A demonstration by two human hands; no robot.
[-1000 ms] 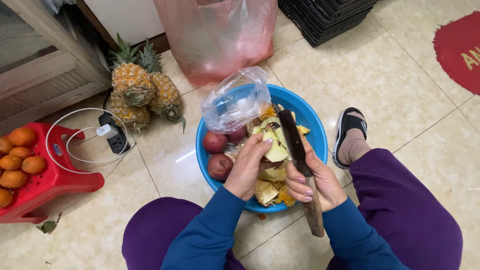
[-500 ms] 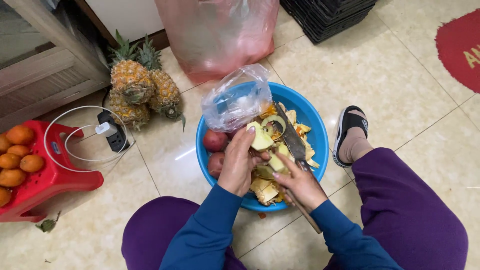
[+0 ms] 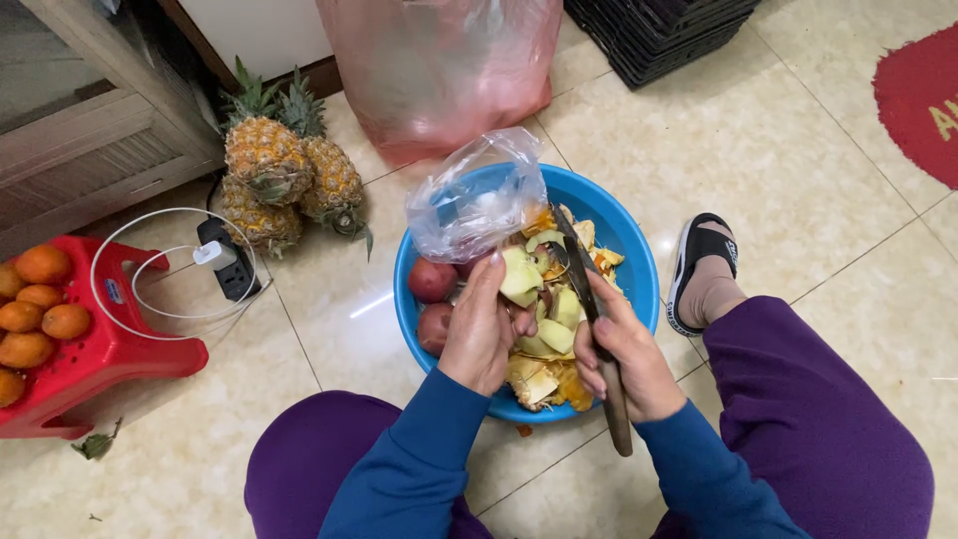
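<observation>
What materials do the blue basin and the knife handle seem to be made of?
Blue basin: probably plastic, judging by its glossy, even colour and thin rim. Knife in the right hand: the handle looks like wood, brown and matt; the blade looks like dark metal.

Home floor: beige tiles (image 3: 818, 180), wooden cabinet (image 3: 90, 130), pineapples (image 3: 284, 175), red stool (image 3: 110, 344) with oranges (image 3: 35, 309).
</observation>
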